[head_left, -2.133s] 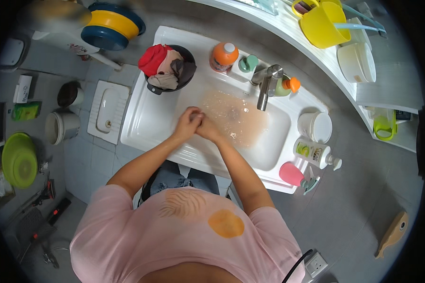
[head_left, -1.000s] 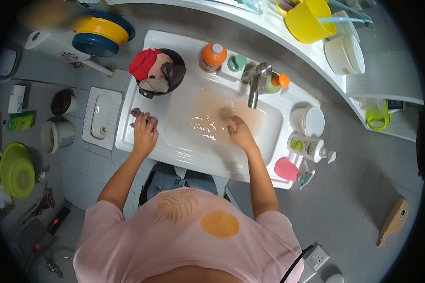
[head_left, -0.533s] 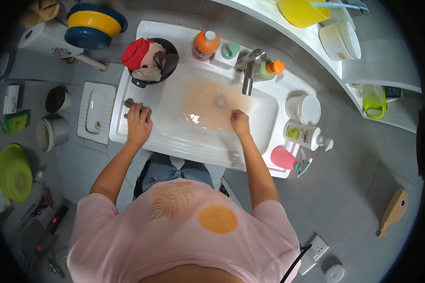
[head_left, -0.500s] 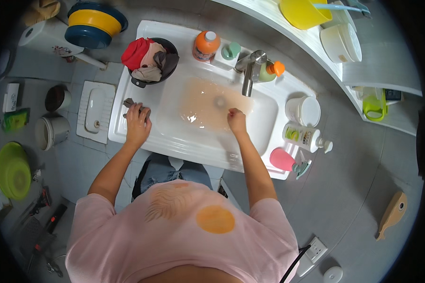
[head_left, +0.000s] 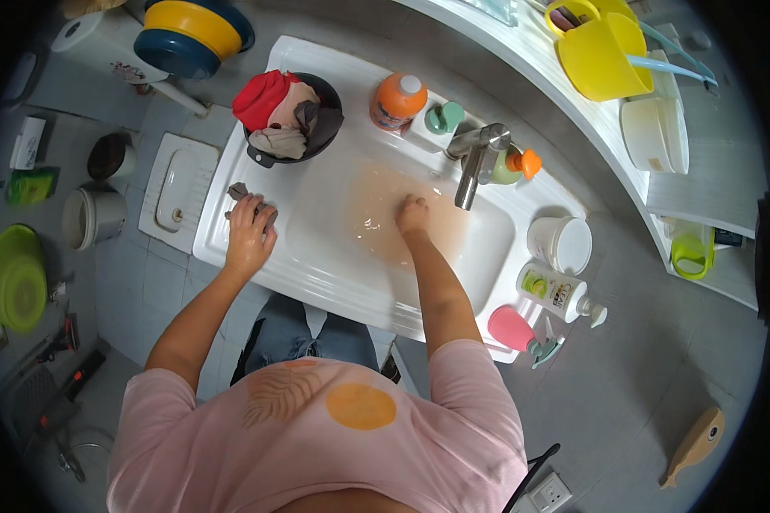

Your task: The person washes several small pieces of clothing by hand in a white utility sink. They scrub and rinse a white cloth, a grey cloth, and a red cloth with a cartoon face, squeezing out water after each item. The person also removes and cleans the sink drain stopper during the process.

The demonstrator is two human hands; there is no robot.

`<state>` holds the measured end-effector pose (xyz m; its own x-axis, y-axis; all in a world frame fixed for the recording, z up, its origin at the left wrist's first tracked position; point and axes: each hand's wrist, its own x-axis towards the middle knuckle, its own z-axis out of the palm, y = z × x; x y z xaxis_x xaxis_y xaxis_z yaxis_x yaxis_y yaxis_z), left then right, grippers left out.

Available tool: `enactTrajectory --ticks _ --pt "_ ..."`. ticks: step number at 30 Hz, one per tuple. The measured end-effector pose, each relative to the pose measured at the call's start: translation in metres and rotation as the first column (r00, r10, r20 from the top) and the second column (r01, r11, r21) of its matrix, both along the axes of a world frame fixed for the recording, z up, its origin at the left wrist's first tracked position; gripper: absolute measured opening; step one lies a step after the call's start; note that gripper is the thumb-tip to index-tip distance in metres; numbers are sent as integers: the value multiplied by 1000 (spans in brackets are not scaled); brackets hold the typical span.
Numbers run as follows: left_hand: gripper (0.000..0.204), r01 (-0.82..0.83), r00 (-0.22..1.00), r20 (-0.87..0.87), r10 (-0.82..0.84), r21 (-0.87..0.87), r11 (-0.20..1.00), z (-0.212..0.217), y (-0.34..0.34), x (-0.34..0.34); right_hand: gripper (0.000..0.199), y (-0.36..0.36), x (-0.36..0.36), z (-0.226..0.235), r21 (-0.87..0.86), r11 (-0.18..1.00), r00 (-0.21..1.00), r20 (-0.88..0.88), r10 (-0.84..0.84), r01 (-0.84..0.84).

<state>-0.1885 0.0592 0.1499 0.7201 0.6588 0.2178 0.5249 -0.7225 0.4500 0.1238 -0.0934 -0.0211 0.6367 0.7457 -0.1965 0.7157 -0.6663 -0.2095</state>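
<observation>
A white sink (head_left: 316, 218) holds shallow, cloudy, pale brown water (head_left: 372, 205). On its left ledge my left hand (head_left: 248, 231) presses and curls over a small crumpled dark grey cloth (head_left: 237, 191), which sticks out past the fingers. My right hand (head_left: 414, 214) is down in the water near the spot where the drain lies, its fingers bent inward; whatever they grip is hidden. Left of the water, a black basin (head_left: 325, 141) with a handle holds bunched red (head_left: 263, 100), beige (head_left: 280, 143) and dark grey cloths.
A metal faucet (head_left: 479, 162) leans over the sink from the back rim. Along that rim stand an orange bottle (head_left: 398, 103) and a green-topped white dispenser (head_left: 436, 124). At right are a white tub (head_left: 560, 245), a white pump bottle (head_left: 556, 291) and a pink spray bottle (head_left: 512, 327).
My right hand has moved left and lower into the water, over the drain. The left hand stays on the grey cloth. The whole view has shifted and turned a little.
</observation>
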Motion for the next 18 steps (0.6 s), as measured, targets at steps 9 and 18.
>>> enactTrajectory --ticks 9,18 --pt "34 -2 1000 -6 2 15 1000 2 2 1 25 -21 3 99 198 979 994 -105 -18 39" --pt "36 -10 1000 -6 10 13 1000 2 0 1 42 -83 3 195 348 802 796 -556 -241 486"
